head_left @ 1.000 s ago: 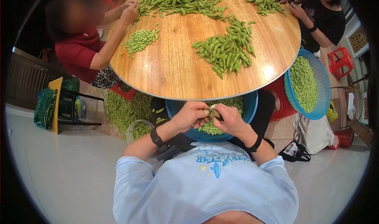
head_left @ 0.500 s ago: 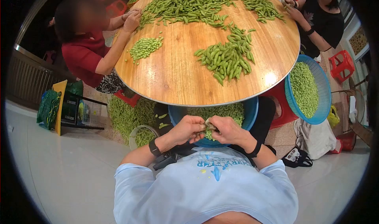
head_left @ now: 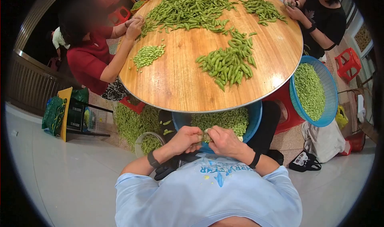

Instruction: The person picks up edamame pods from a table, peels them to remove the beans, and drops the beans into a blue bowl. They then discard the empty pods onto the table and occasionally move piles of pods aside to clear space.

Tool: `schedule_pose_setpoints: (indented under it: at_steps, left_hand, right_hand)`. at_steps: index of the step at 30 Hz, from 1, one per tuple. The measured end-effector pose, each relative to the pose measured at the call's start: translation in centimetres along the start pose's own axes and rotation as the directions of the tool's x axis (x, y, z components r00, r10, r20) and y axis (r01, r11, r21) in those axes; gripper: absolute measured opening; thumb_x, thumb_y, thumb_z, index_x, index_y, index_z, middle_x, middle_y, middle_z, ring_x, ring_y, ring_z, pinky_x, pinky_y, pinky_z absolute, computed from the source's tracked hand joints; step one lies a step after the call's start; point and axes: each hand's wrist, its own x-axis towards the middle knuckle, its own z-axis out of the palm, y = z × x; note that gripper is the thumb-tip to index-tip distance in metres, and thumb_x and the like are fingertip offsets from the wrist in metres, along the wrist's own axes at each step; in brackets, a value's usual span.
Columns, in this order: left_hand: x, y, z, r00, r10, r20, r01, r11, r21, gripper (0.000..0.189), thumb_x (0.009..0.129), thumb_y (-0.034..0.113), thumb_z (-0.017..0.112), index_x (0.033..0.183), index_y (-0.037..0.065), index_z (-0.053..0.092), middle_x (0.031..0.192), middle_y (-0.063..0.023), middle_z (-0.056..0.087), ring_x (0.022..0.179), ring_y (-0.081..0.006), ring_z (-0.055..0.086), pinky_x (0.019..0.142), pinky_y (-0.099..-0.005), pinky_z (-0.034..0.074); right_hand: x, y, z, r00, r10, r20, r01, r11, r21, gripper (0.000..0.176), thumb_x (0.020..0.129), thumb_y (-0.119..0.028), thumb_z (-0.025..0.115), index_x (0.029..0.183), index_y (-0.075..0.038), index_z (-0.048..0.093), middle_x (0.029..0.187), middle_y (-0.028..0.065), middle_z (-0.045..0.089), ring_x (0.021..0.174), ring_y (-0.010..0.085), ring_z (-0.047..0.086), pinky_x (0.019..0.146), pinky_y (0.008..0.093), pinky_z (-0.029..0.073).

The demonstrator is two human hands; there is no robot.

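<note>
My left hand and my right hand meet above the near rim of a blue basin. Pinched between their fingertips is a green bean pod, mostly covered by the fingers. Shelled green beans fill the basin, which sits partly beneath the table edge. On the round wooden table, a pile of unshelled bean pods lies ahead of me, with a larger pod heap farther back. A small pile of shelled beans rests toward the left.
A person in red sits at the left, another in black at the right, both with hands raised. A blue basket of beans stands by a red stool. Pods or hulls cover the floor near a pale bucket.
My hands have dropped slightly toward my body, still together at the fingertips. The view has shifted a little, and a yellow-sleeved arm now shows at the table's far edge.
</note>
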Motion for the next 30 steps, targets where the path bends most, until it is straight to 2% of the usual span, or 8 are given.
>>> schedule_pose_setpoints:
  at_steps: [4,6,7,10,13,15,17,30]
  left_hand:
    - [-2.9,2.0,-1.8,0.971,0.168,-0.172,-0.028,0.79,0.613,0.012,0.084,0.008,0.056,0.086,-0.002,0.062,0.067,-0.0138,0.061,0.053,-0.0233,0.057,0.05,-0.0342,0.047]
    - [-2.5,1.2,-3.7,0.822,0.57,-0.004,-0.044,0.07,0.997,0.011,0.078,0.006,0.058,0.083,-0.004,0.062,0.075,-0.0178,0.058,0.074,-0.0333,0.058,0.065,-0.0422,0.049]
    - [-1.9,1.5,-3.7,0.759,0.651,0.008,0.007,-0.021,1.0,0.01,0.073,0.005,0.061,0.078,-0.003,0.061,0.079,-0.0172,0.054,0.085,-0.0342,0.054,0.073,-0.0434,0.047]
    - [0.6,4.4,-2.0,0.563,0.825,0.052,-0.196,0.072,0.978,0.009,0.074,0.008,0.062,0.077,-0.001,0.061,0.077,-0.0158,0.053,0.082,-0.0333,0.053,0.074,-0.0427,0.045]
    - [6.0,7.3,-0.7,0.464,0.866,0.187,-0.297,-0.047,0.954,0.014,0.079,0.015,0.062,0.078,0.001,0.061,0.08,-0.0159,0.055,0.081,-0.0329,0.054,0.074,-0.0428,0.045]
    - [10.1,7.5,-0.2,0.507,0.859,0.066,-0.234,0.064,0.97,0.02,0.078,0.02,0.064,0.08,0.0,0.06,0.084,-0.0169,0.057,0.083,-0.0335,0.055,0.075,-0.0435,0.045]
    - [12.1,8.1,0.4,0.521,0.853,-0.035,-0.184,0.152,0.971,0.028,0.076,0.024,0.065,0.084,-0.002,0.058,0.085,-0.0192,0.057,0.085,-0.0354,0.055,0.077,-0.0437,0.045]
    - [11.8,6.7,-1.7,0.541,0.827,-0.152,-0.369,0.396,0.841,0.017,0.072,0.004,0.056,0.087,-0.003,0.054,0.083,-0.0208,0.06,0.077,-0.0419,0.058,0.069,-0.046,0.048]
  right_hand:
    - [-0.6,1.5,-1.2,0.99,0.134,-0.036,-0.132,0.99,0.057,0.022,0.07,-0.002,0.06,0.089,0.0,0.049,0.078,0.0153,0.052,0.066,0.0354,0.058,0.055,0.0432,0.049]
    - [-0.6,1.6,-1.2,0.99,0.131,-0.051,-0.128,0.99,0.058,0.022,0.071,-0.002,0.06,0.09,0.0,0.049,0.079,0.0163,0.052,0.067,0.0369,0.058,0.057,0.0432,0.049]
    - [-0.6,2.1,-1.0,0.982,0.18,-0.063,-0.177,0.983,0.044,0.022,0.072,-0.002,0.059,0.091,0.001,0.05,0.08,0.0165,0.052,0.068,0.0375,0.058,0.057,0.0435,0.049]
    - [-1.0,3.1,-0.3,0.973,0.175,-0.151,-0.166,0.984,0.065,0.015,0.077,0.0,0.058,0.091,0.004,0.053,0.076,0.015,0.055,0.057,0.0316,0.057,0.053,0.0379,0.048]
    - [-1.3,2.3,-1.0,0.885,0.46,-0.065,-0.364,0.774,0.518,0.01,0.086,-0.006,0.056,0.09,0.004,0.054,0.073,0.0113,0.056,0.049,0.0206,0.054,0.045,0.0304,0.044]
    - [-1.0,2.2,-2.2,0.719,0.63,0.294,-0.498,0.172,0.85,0.012,0.089,-0.01,0.055,0.091,0.002,0.054,0.072,0.0098,0.057,0.046,0.0131,0.05,0.04,0.0256,0.036]
    - [-1.1,1.7,-2.1,0.643,0.678,0.357,-0.447,-0.047,0.893,0.011,0.088,-0.009,0.053,0.092,0.002,0.054,0.074,0.0104,0.057,0.047,0.013,0.047,0.038,0.0233,0.031]
    - [-2.9,1.8,2.1,0.673,0.602,0.43,-0.411,-0.179,0.894,0.021,0.096,-0.021,0.048,0.106,-0.003,0.052,0.074,0.0064,0.05,0.055,0.0122,0.046,0.042,0.024,0.036]
